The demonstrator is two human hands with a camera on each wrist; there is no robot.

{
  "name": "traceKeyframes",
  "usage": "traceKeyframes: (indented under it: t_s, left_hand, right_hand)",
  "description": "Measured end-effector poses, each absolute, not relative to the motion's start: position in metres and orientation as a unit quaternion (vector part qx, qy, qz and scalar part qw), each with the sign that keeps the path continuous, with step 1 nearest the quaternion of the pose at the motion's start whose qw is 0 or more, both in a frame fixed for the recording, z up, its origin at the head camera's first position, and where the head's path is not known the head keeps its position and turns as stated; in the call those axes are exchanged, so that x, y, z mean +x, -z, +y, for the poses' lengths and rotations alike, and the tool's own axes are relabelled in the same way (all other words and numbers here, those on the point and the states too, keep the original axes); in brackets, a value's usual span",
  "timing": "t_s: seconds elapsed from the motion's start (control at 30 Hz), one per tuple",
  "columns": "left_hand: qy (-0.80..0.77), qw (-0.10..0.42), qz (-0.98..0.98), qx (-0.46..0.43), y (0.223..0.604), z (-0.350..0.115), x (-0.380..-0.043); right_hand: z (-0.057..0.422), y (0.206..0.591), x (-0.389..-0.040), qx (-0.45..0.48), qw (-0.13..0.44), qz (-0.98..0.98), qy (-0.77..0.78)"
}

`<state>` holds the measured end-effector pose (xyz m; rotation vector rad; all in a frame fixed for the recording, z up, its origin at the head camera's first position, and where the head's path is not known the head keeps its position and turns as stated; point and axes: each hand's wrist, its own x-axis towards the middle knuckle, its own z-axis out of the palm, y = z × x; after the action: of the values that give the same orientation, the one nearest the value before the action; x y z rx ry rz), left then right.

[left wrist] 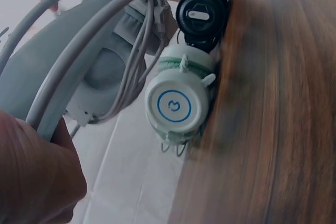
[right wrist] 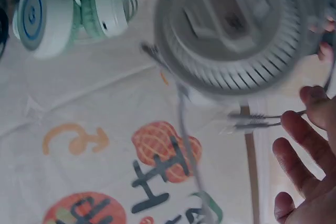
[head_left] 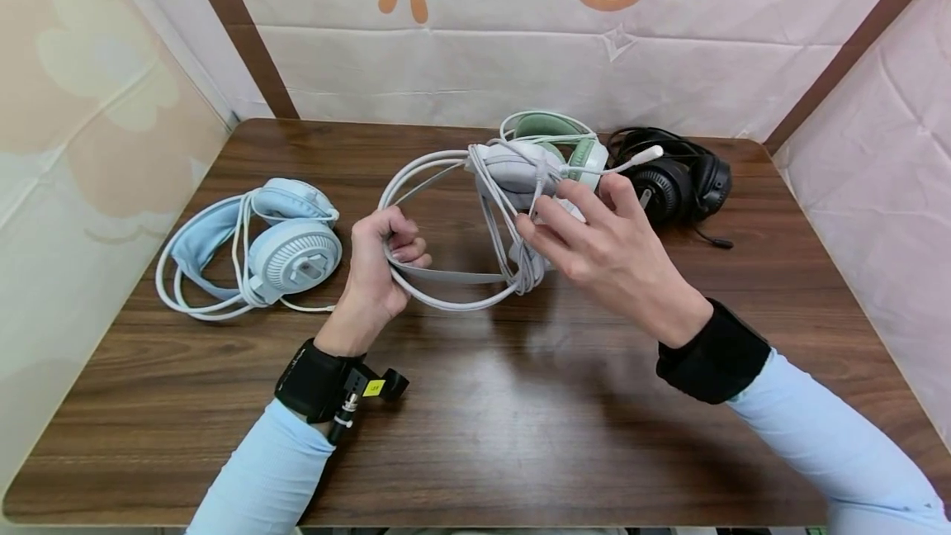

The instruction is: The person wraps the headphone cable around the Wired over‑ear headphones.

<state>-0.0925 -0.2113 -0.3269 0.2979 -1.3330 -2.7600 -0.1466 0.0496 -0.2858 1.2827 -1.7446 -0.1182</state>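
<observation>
A light-grey headset [head_left: 513, 172] hangs above the table, its cable wound in loops beside the ear cups. My left hand [head_left: 379, 258] grips its headband, fingers curled round it; the left wrist view shows the headband [left wrist: 58, 61] rising out of the fist. My right hand [head_left: 602, 246] is at the ear cups, fingers spread. In the right wrist view its thumb and forefinger pinch a thin cable [right wrist: 278, 120] that ends in two plugs [right wrist: 244, 120]. The headset's ribbed ear cup [right wrist: 236, 35] is close above that hand. A white-tipped microphone [head_left: 645, 157] sticks out to the right.
On the wooden table [head_left: 475, 436], a light-blue headset [head_left: 290, 250] lies at the left. Behind the held one are a white-and-green headset [head_left: 590, 157] and, further right, a black headset [head_left: 669, 188]. Printed cloth walls [head_left: 475, 64] close off the back and sides.
</observation>
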Motion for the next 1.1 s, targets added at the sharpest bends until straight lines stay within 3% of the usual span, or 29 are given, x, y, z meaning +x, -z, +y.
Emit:
traceKeyframes:
  t_s: [0.13, 0.37, 0.53, 0.67, 0.8, 0.9, 1.0, 1.1]
  left_hand:
    - [0.909, 0.003, -0.413, 0.044, 0.328, -0.211, -0.089]
    - [0.92, -0.044, -0.391, 0.0, 0.332, -0.218, -0.086]
    - [0.917, -0.08, -0.391, 0.016, 0.337, -0.223, -0.092]
    - [0.869, -0.08, -0.48, 0.089, 0.339, -0.226, -0.095]
    - [0.677, -0.035, -0.724, 0.125, 0.331, -0.232, -0.073]
    - [0.478, 0.062, -0.87, 0.102, 0.322, -0.237, -0.037]
    - [0.361, 0.149, -0.918, 0.071, 0.318, -0.234, -0.003]
    - [0.325, 0.175, -0.929, 0.041, 0.322, -0.225, 0.018]
  right_hand:
    - [0.051, 0.289, -0.151, 0.542, 0.409, -0.734, 0.001]
    - [0.061, 0.293, -0.151, 0.579, 0.254, -0.774, -0.009]
    - [0.065, 0.307, -0.156, 0.59, 0.236, -0.77, 0.06]
    - [0.065, 0.322, -0.16, 0.611, 0.215, -0.76, 0.047]
    - [0.059, 0.337, -0.161, 0.626, 0.178, -0.759, 0.01]
    - [0.042, 0.342, -0.171, 0.628, 0.165, -0.76, 0.003]
    - [0.015, 0.339, -0.193, 0.623, 0.147, -0.768, 0.012]
    - [-0.014, 0.334, -0.223, 0.61, 0.119, -0.783, 0.028]
